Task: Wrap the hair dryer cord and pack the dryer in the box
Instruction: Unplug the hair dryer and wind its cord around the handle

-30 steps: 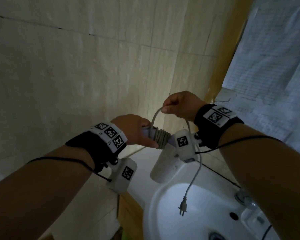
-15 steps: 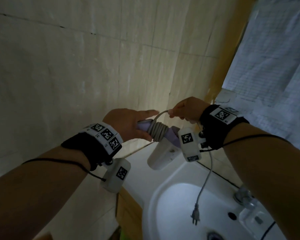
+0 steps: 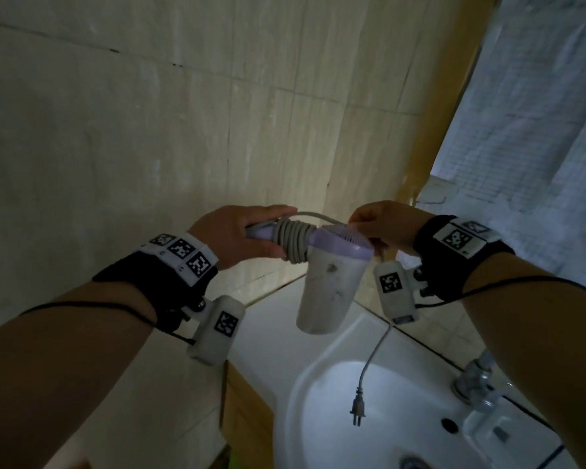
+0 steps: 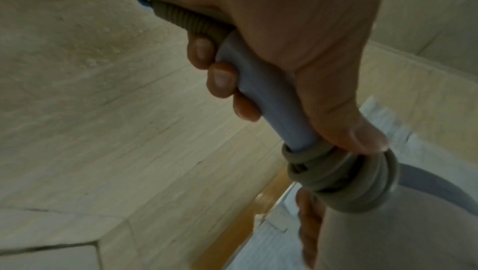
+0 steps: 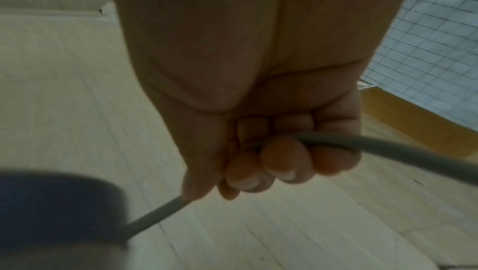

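A white and lilac hair dryer (image 3: 329,286) hangs over the sink with its nozzle pointing down. My left hand (image 3: 241,238) grips its lilac handle (image 4: 269,98), thumb lying against the cord coils. The grey cord (image 3: 293,243) is wound several times round the handle near the body (image 4: 344,180). My right hand (image 3: 383,225), just right of the dryer's back grille, holds the free cord in curled fingers (image 5: 282,164). The loose end drops below the right wrist, and its plug (image 3: 357,409) dangles over the basin. No box is in view.
A white sink (image 3: 322,434) lies below the hands, with a metal tap (image 3: 477,380) at its right. A beige tiled wall (image 3: 183,130) is close ahead. A pale checked curtain (image 3: 538,130) hangs at the right beside a yellow-brown frame (image 3: 430,147).
The dryer has swung so its back grille faces up and right. My right hand has moved right and down from above the coils, pulling the cord across. The plug has shifted right over the basin.
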The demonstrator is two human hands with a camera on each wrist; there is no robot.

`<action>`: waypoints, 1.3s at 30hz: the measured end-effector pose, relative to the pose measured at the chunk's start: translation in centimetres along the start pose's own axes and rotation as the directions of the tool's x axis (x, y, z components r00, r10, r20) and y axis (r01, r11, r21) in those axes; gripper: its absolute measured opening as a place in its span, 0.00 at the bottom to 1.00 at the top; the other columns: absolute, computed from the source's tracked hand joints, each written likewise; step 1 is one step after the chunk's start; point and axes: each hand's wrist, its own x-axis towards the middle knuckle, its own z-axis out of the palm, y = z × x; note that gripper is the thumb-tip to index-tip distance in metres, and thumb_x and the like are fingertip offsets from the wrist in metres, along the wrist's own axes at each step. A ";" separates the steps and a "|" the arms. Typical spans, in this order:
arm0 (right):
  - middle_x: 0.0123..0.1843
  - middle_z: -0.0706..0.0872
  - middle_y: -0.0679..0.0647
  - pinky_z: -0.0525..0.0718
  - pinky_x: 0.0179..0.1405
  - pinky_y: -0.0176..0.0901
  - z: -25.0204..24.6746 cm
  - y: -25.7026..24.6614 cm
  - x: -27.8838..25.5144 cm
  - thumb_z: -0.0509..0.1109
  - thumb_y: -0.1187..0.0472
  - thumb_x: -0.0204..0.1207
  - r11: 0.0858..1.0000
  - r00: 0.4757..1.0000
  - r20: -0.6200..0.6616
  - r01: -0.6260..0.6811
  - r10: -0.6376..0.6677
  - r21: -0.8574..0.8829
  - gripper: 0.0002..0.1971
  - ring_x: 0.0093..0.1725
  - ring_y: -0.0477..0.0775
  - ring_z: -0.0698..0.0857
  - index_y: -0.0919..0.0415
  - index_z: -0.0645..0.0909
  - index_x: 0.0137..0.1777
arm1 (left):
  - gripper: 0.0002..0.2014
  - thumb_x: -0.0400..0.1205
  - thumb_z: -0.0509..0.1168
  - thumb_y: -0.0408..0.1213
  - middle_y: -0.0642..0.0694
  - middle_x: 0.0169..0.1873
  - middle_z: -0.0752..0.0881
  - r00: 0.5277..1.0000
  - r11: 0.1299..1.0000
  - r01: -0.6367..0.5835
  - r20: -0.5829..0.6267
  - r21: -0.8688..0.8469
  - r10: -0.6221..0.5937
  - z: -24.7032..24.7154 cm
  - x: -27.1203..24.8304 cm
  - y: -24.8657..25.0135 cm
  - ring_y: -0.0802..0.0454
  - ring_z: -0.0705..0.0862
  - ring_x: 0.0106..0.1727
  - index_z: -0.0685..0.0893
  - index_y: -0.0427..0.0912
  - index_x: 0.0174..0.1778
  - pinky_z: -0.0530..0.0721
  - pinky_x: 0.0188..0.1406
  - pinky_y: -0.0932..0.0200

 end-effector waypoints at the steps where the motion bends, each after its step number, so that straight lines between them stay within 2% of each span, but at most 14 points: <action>1: 0.30 0.78 0.63 0.75 0.27 0.40 -0.2 0.2 0.0 0.62 0.65 0.79 0.998 1.000 -0.026 0.002 -0.001 0.055 0.09 0.28 0.57 0.75 0.65 0.79 0.39 | 0.38 0.68 0.72 0.48 0.64 0.63 0.69 0.999 0.997 -0.029 -0.029 -0.074 0.027 -0.3 0.0 0.2 0.78 0.73 0.57 0.54 0.64 0.67 0.66 0.51 0.92; 4: 0.38 0.79 0.63 0.75 0.37 0.47 0.1 0.2 0.1 0.60 0.68 0.79 0.973 0.994 -0.113 0.022 0.005 0.229 0.11 0.36 0.59 0.76 0.75 0.79 0.54 | 0.33 0.77 0.68 0.33 0.60 0.60 0.76 0.993 0.974 -0.066 -0.107 -0.218 0.043 -0.6 0.4 0.6 0.86 0.78 0.41 0.57 0.60 0.69 0.76 0.43 0.87; 7: 0.37 0.77 0.47 0.77 0.38 0.37 1.3 -0.2 0.1 0.56 0.70 0.81 0.946 0.977 -0.211 0.052 0.017 0.319 0.14 0.35 0.46 0.77 0.53 0.75 0.38 | 0.24 0.75 0.68 0.44 0.53 0.42 0.83 0.986 0.934 -0.052 -0.168 -0.354 -0.009 0.1 0.5 1.0 0.69 0.81 0.32 0.69 0.63 0.65 0.81 0.35 0.72; 10: 0.38 0.79 0.46 0.81 0.31 0.34 3.5 -0.3 0.6 0.56 0.65 0.82 0.891 0.976 -0.213 0.060 0.042 0.451 0.13 0.33 0.42 0.82 0.50 0.73 0.38 | 0.23 0.79 0.63 0.47 0.46 0.33 0.80 0.983 0.881 -0.014 -0.169 -0.473 -0.075 0.7 0.4 1.3 0.63 0.76 0.24 0.66 0.64 0.70 0.76 0.24 0.68; 13: 0.27 0.78 0.51 0.70 0.19 0.34 6.0 -0.4 1.1 0.64 0.61 0.79 0.974 0.985 -0.172 0.060 -0.022 0.219 0.13 0.16 0.42 0.74 0.55 0.75 0.32 | 0.21 0.84 0.55 0.43 0.45 0.30 0.79 0.974 0.836 0.012 -0.184 -0.548 -0.135 1.0 0.7 1.8 0.63 0.72 0.17 0.67 0.54 0.74 0.70 0.15 0.69; 17: 0.27 0.80 0.47 0.70 0.28 0.35 7.6 -0.9 0.7 0.64 0.56 0.77 0.990 0.974 -0.180 0.134 -0.140 -0.043 0.10 0.26 0.41 0.76 0.53 0.75 0.34 | 0.16 0.84 0.56 0.42 0.47 0.30 0.79 0.941 0.875 0.071 -0.260 -0.479 -0.218 1.2 1.0 1.7 0.67 0.74 0.14 0.74 0.49 0.68 0.70 0.13 0.73; 20: 0.30 0.81 0.47 0.72 0.34 0.36 7.7 -1.7 -0.7 0.62 0.56 0.78 0.972 0.969 -0.136 0.187 -0.207 -0.145 0.06 0.31 0.42 0.79 0.55 0.78 0.43 | 0.15 0.82 0.59 0.43 0.49 0.34 0.82 0.904 0.905 0.109 -0.337 -0.411 -0.262 0.9 1.2 1.4 0.68 0.78 0.17 0.76 0.48 0.65 0.74 0.18 0.70; 23: 0.33 0.82 0.48 0.75 0.35 0.31 7.4 -3.0 -2.1 0.61 0.58 0.80 0.955 0.960 -0.092 0.248 -0.265 -0.165 0.09 0.34 0.46 0.80 0.58 0.82 0.52 | 0.19 0.81 0.60 0.45 0.43 0.48 0.86 0.893 0.959 0.178 -0.373 -0.222 -0.252 0.5 1.2 0.8 0.56 0.84 0.36 0.75 0.45 0.67 0.76 0.36 0.62; 26: 0.33 0.79 0.45 0.70 0.34 0.25 6.2 -3.8 -2.3 0.60 0.58 0.80 0.923 0.943 -0.128 0.262 -0.307 -0.282 0.11 0.37 0.47 0.77 0.59 0.83 0.53 | 0.22 0.82 0.58 0.49 0.39 0.59 0.84 0.936 0.977 0.211 -0.293 0.030 -0.193 0.6 0.8 0.8 0.40 0.84 0.56 0.72 0.44 0.70 0.78 0.54 0.54; 29: 0.40 0.83 0.51 0.64 0.29 0.22 5.3 -4.2 -2.0 0.59 0.59 0.81 0.855 0.920 -0.139 0.273 -0.366 -0.441 0.12 0.40 0.46 0.75 0.61 0.84 0.52 | 0.24 0.81 0.59 0.45 0.37 0.66 0.80 0.959 0.964 0.239 -0.182 0.117 -0.216 1.0 0.7 1.4 0.38 0.80 0.63 0.67 0.44 0.73 0.77 0.63 0.49; 31: 0.47 0.86 0.56 0.64 0.29 0.29 5.1 -4.5 -1.9 0.60 0.61 0.80 0.818 0.902 -0.130 0.302 -0.411 -0.490 0.12 0.42 0.46 0.75 0.63 0.85 0.53 | 0.33 0.80 0.63 0.40 0.38 0.72 0.75 0.960 0.945 0.271 -0.117 0.181 -0.253 1.1 0.7 1.4 0.40 0.77 0.68 0.57 0.46 0.79 0.76 0.67 0.50; 34: 0.44 0.82 0.52 0.64 0.35 0.28 4.4 -5.4 -1.8 0.64 0.59 0.77 0.780 0.897 -0.113 0.303 -0.427 -0.547 0.10 0.44 0.47 0.75 0.61 0.84 0.51 | 0.44 0.74 0.68 0.51 0.42 0.76 0.71 0.961 0.902 0.275 -0.053 0.332 -0.273 1.2 0.4 1.2 0.43 0.74 0.72 0.50 0.50 0.81 0.73 0.71 0.50; 37: 0.41 0.80 0.49 0.70 0.41 0.38 3.9 -6.3 -1.9 0.68 0.57 0.73 0.790 0.926 -0.098 0.252 -0.365 -0.558 0.04 0.42 0.51 0.77 0.57 0.80 0.45 | 0.39 0.72 0.67 0.60 0.45 0.69 0.79 0.976 0.849 0.214 -0.063 0.484 -0.210 1.8 -0.1 1.7 0.45 0.80 0.65 0.63 0.49 0.76 0.76 0.64 0.52; 39: 0.39 0.79 0.49 0.70 0.36 0.39 3.9 -6.5 -1.8 0.68 0.58 0.73 0.794 0.930 -0.085 0.254 -0.357 -0.553 0.04 0.41 0.51 0.77 0.53 0.76 0.45 | 0.33 0.72 0.64 0.63 0.46 0.58 0.85 0.985 0.830 0.170 -0.082 0.532 -0.149 2.0 -0.3 2.0 0.45 0.84 0.55 0.71 0.47 0.68 0.81 0.56 0.51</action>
